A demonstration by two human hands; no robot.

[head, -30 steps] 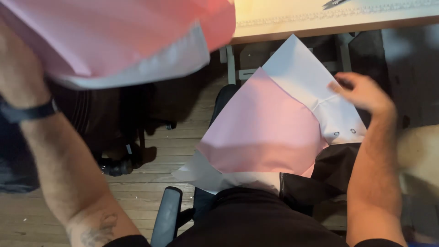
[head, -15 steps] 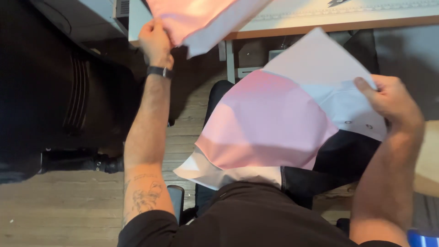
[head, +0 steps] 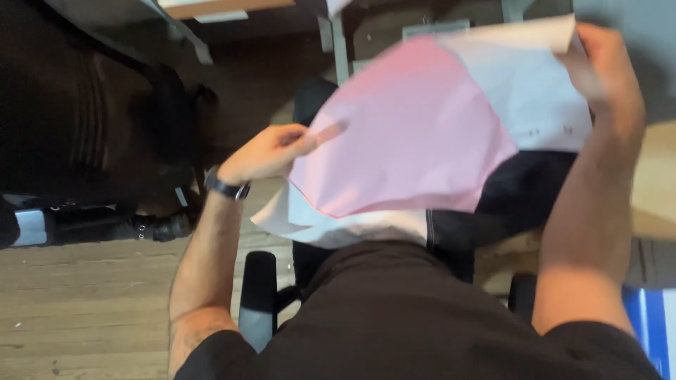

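I sit on a dark chair and look down at my lap. My right hand (head: 602,67) grips the upper right corner of a stack of large paper sheets, a pink sheet (head: 408,134) lying over white sheets (head: 542,98). My left hand (head: 271,151), with a black watch at the wrist, is at the pink sheet's left edge with its fingers pinched there. A white sheet edge (head: 317,222) sticks out below the pink one. The sheets hang tilted over my knees.
A table edge (head: 225,7) runs along the top, with a metal leg (head: 341,49) under it. Dark bags or equipment (head: 91,141) stand on the wooden floor (head: 84,309) at the left. The chair's armrest (head: 257,288) is by my left side. Something blue (head: 648,324) lies at the lower right.
My left hand has come down from the table, where it left another pink sheet, to the left edge of the sheets on my lap. My right hand has lifted its corner higher.
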